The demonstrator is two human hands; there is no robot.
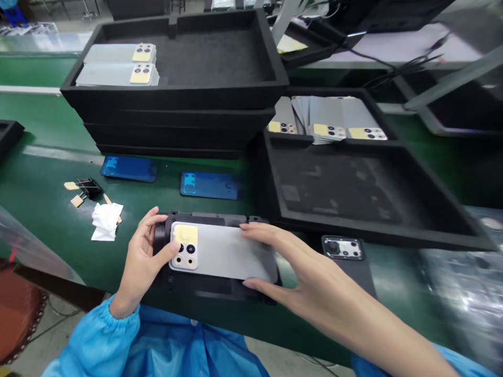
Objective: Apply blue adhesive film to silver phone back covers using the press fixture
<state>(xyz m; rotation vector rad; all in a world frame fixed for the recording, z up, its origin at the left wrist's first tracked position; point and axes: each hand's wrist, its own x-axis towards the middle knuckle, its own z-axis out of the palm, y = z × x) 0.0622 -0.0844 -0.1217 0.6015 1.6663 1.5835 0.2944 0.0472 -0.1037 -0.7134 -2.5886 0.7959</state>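
Observation:
A grey phone back cover (223, 254) lies in a black fixture (212, 288) at the front edge of the table. Its camera block, partly under a pale yellow film (185, 234), faces up at the left end. My left hand (143, 256) grips the left end of the fixture, fingers curled over its far corner, thumb pressing beside the camera rings. With fingertips on the far edge and thumb on the near edge, my right hand (291, 262) spans the right part of the cover. What lies beneath the cover is hidden.
Stacked black foam trays (176, 99) hold grey covers (118, 73) behind. Another black tray (353, 183) stands right, with more covers (330, 115) beyond. Two blue-filmed panels (210, 186), a crumpled tissue (107, 220), a binder clip (89, 187) and a camera-holed part (343, 248) lie around.

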